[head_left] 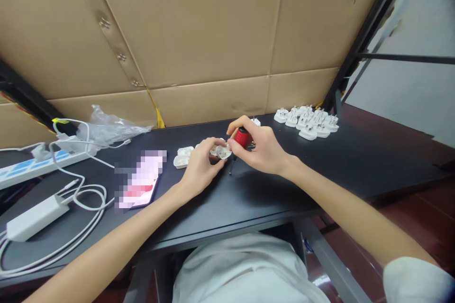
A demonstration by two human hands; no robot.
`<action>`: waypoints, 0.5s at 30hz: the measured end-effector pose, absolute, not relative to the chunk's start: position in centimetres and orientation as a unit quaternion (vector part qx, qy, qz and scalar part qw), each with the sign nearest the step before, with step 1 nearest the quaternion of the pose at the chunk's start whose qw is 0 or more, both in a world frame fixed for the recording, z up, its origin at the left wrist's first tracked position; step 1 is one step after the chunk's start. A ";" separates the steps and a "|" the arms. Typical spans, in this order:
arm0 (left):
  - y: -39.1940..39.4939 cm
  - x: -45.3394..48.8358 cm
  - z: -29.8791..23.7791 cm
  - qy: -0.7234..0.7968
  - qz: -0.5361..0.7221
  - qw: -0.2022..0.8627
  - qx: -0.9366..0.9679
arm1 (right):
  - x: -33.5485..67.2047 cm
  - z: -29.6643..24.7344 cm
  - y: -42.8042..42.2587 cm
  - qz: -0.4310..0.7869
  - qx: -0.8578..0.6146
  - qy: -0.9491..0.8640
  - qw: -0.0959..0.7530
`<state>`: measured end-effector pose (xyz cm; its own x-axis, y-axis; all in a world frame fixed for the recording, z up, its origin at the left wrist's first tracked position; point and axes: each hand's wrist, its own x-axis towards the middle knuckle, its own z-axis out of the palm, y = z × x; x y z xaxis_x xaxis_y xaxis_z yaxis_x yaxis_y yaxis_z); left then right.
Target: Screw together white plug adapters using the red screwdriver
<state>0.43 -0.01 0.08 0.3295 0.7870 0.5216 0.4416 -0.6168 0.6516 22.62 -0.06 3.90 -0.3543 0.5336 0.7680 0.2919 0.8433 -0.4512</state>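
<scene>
My left hand is closed, its fingertips around a small white plug housing with brass-coloured bits inside. In my right hand is a screwdriver with a red and black handle. Its thin dark shaft slants down beside the housing, the tip pointing at the table and apart from the housing. White plug casing pieces lie just left of my left hand. Behind my right hand a white plug partly shows, and small brass-coloured parts beside that hand are mostly hidden.
Several white plugs stand grouped at the back right of the black table. A phone, a white power adapter with coiled cable, a power strip and a clear plastic bag occupy the left. Cardboard walls the back.
</scene>
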 end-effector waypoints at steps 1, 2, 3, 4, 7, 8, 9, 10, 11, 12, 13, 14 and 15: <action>0.0 0.4 0.0 0.388 0.418 0.201 0.796 | 22.7 3.9 0.0 0.113 -0.253 -0.810 0.518; 0.1 0.3 -0.1 0.389 0.405 0.202 0.802 | 22.7 3.9 0.0 0.107 -0.256 -0.803 0.528; 0.1 0.2 -0.2 0.390 0.392 0.203 0.808 | 22.7 3.9 0.1 0.102 -0.261 -0.793 0.540; 0.1 0.2 -0.2 0.392 0.381 0.203 0.813 | 22.8 4.0 0.1 0.095 -0.269 -0.781 0.555; 0.1 0.0 -0.3 0.395 0.358 0.197 0.823 | 22.9 4.3 0.3 0.070 -0.292 -0.737 0.606; 0.1 0.0 -0.4 0.395 0.354 0.194 0.825 | 22.9 4.4 0.4 0.063 -0.297 -0.724 0.620; 0.1 -0.1 -0.4 0.396 0.352 0.191 0.827 | 23.0 4.4 0.4 0.058 -0.300 -0.713 0.631; 0.1 -0.1 -0.4 0.397 0.350 0.187 0.827 | 23.0 4.5 0.5 0.052 -0.304 -0.704 0.640; 0.1 -0.1 -0.4 0.399 0.349 0.183 0.828 | 23.0 4.5 0.6 0.048 -0.308 -0.698 0.645; 0.1 -0.1 -0.3 0.401 0.347 0.181 0.828 | 23.0 4.5 0.7 0.044 -0.313 -0.692 0.649; 0.0 -0.1 -0.3 0.402 0.344 0.179 0.829 | 23.0 4.5 0.8 0.041 -0.318 -0.688 0.651; 0.0 -0.1 -0.3 0.404 0.342 0.179 0.830 | 23.0 4.5 0.9 0.039 -0.321 -0.685 0.653; -0.1 -0.1 -0.2 0.405 0.338 0.179 0.831 | 23.0 4.4 1.0 0.038 -0.324 -0.684 0.653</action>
